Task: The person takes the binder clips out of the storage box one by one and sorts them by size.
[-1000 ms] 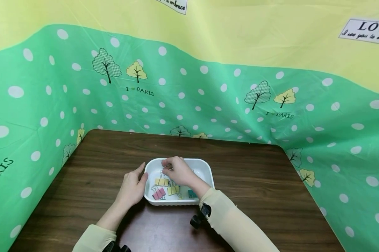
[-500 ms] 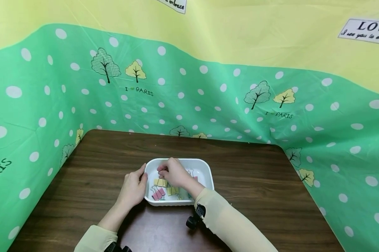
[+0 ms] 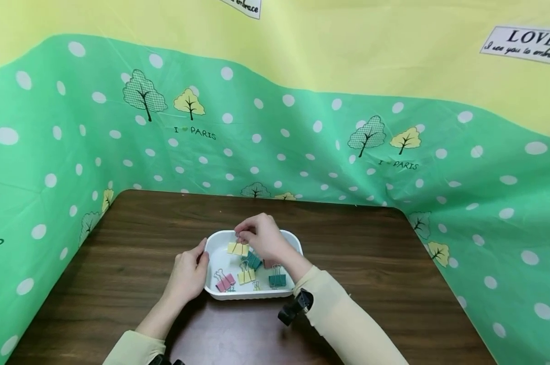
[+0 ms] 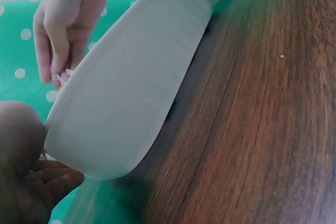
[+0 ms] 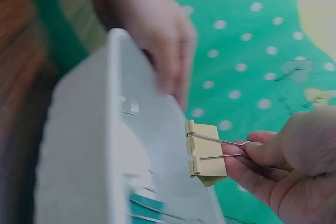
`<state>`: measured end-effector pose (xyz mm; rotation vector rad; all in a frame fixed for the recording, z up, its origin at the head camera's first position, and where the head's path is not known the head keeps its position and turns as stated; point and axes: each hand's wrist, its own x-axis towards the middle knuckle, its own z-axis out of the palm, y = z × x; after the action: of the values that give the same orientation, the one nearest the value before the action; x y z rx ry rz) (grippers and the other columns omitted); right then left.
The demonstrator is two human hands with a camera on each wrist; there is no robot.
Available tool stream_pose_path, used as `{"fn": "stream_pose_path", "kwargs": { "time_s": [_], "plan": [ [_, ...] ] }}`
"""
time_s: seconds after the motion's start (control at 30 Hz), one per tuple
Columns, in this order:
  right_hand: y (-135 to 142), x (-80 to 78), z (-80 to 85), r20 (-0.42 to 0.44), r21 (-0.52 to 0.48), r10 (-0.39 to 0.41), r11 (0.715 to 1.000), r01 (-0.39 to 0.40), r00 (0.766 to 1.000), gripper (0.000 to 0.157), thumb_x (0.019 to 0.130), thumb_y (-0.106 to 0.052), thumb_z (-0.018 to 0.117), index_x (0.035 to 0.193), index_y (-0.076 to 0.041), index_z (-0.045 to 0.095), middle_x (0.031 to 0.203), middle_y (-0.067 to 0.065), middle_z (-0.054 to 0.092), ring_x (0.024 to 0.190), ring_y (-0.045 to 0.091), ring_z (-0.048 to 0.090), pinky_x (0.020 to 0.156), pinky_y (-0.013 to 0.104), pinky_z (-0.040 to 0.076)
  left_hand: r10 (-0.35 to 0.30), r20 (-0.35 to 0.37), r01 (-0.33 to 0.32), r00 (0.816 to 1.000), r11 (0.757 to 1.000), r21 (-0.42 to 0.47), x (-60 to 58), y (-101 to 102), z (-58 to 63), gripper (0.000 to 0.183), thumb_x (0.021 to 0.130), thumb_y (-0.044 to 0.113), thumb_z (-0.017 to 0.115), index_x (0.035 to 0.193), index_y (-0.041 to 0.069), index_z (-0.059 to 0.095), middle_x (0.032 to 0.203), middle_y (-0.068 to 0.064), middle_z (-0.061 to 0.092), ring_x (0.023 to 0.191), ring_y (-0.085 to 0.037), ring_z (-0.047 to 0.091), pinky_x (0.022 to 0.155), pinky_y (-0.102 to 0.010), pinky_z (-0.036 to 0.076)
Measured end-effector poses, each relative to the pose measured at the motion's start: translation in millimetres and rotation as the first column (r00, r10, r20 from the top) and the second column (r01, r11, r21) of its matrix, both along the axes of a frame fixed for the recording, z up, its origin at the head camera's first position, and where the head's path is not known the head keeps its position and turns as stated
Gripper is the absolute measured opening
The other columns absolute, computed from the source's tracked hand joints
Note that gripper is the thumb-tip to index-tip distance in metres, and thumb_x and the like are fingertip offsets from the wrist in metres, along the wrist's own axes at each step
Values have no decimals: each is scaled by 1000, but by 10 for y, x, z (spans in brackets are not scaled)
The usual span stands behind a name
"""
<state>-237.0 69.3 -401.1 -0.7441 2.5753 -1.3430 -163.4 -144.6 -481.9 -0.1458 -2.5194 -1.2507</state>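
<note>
My right hand [image 3: 267,238] pinches a pale yellow binder clip [image 5: 207,149] by its wire handles, between thumb and fingers. This clip hangs over the white tray [image 3: 231,295], near its back wall. At the tray's left end, my left hand [image 3: 185,274] holds the rim, thumb and fingers at the wall. Inside the tray lie a pink clip [image 3: 225,283], another yellow clip [image 3: 246,276], a teal clip [image 3: 277,280] and a second teal clip [image 3: 253,260]. Part of another pink clip shows under my right wrist.
A dark wood-grain table [image 3: 165,228] bears the tray. Green and yellow printed cloth [image 3: 293,147] hangs round its back and sides. A small yellow clip-like thing [image 3: 256,286] lies near the tray's front wall.
My right hand has lifted the yellow clip from the tray floor, up and toward the back. The left hand stays at the tray's left end. The head view has shifted slightly.
</note>
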Motion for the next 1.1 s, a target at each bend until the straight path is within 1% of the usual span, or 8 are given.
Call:
{"fn": "stream_pose_path", "kwargs": {
  "time_s": [0.17, 0.27, 0.4, 0.53, 0.6, 0.73, 0.9, 1.1],
  "plan": [
    [311, -29, 157, -57, -6, -38, 999, 38, 998, 16, 102, 5, 66, 108, 0, 80, 91, 4, 77, 82, 15, 72, 76, 32, 61, -4, 8, 5, 1000, 1000, 0, 1, -11, -4, 40, 103, 0, 56, 140, -16, 58, 132, -30, 64, 118, -36, 65, 99, -56, 52],
    [523, -53, 224, -66, -40, -60, 998, 58, 996, 15, 101, 7, 66, 107, 3, 79, 92, 8, 77, 82, 19, 74, 78, 38, 62, -5, 16, 5, 1000, 1000, -2, 2, -13, 4, 41, 103, 0, 56, 140, -16, 58, 132, -30, 64, 117, -35, 66, 97, -56, 53],
    [820, -87, 269, -74, -64, -93, 994, 88, 993, 14, 100, 8, 65, 107, 7, 78, 94, 12, 77, 84, 22, 75, 78, 41, 62, -4, 16, 4, 1000, 1000, -3, 2, -9, 8, 41, 103, 1, 56, 140, -16, 57, 133, -30, 64, 114, -34, 67, 95, -57, 54],
    [1087, -119, 263, -89, -51, -122, 992, 118, 989, 14, 100, 9, 65, 108, 9, 77, 97, 15, 77, 86, 25, 76, 78, 43, 62, 1, 8, -1, 1000, 1000, -12, 2, -7, 3, 40, 103, 0, 57, 140, -16, 58, 132, -30, 64, 114, -35, 67, 95, -58, 54],
    [1203, -132, 245, -91, -39, -133, 991, 130, 987, 14, 100, 9, 64, 108, 10, 77, 97, 16, 77, 87, 26, 76, 78, 43, 62, 2, 8, -2, 1000, 1000, -12, 2, -6, 1, 41, 103, 0, 57, 140, -16, 58, 132, -30, 65, 114, -35, 67, 95, -57, 54],
    [1397, -149, 171, -88, -6, -162, 987, 162, 983, 13, 100, 10, 65, 104, 8, 77, 96, 15, 77, 86, 26, 75, 75, 38, 62, -5, 20, 5, 1000, 1000, -4, -2, -9, 7, 41, 103, 0, 56, 141, -15, 58, 131, -30, 65, 113, -34, 67, 94, -56, 54],
    [1589, -176, 31, -59, 13, -200, 980, 201, 978, 14, 99, 12, 65, 100, 7, 77, 93, 15, 77, 86, 27, 75, 74, 35, 62, -12, 30, 12, 999, 1000, -3, -9, -8, 11, 41, 104, 1, 55, 142, -15, 56, 132, -30, 65, 114, -33, 67, 95, -56, 54],
    [1737, -226, -161, -38, 31, -216, 976, 217, 976, 15, 98, 14, 64, 98, 7, 77, 90, 14, 76, 84, 27, 75, 73, 35, 62, -9, 29, 10, 1000, 1000, -9, -4, -6, 4, 41, 104, 0, 55, 142, -15, 57, 132, -30, 65, 113, -32, 67, 94, -56, 54]
  ]
}}
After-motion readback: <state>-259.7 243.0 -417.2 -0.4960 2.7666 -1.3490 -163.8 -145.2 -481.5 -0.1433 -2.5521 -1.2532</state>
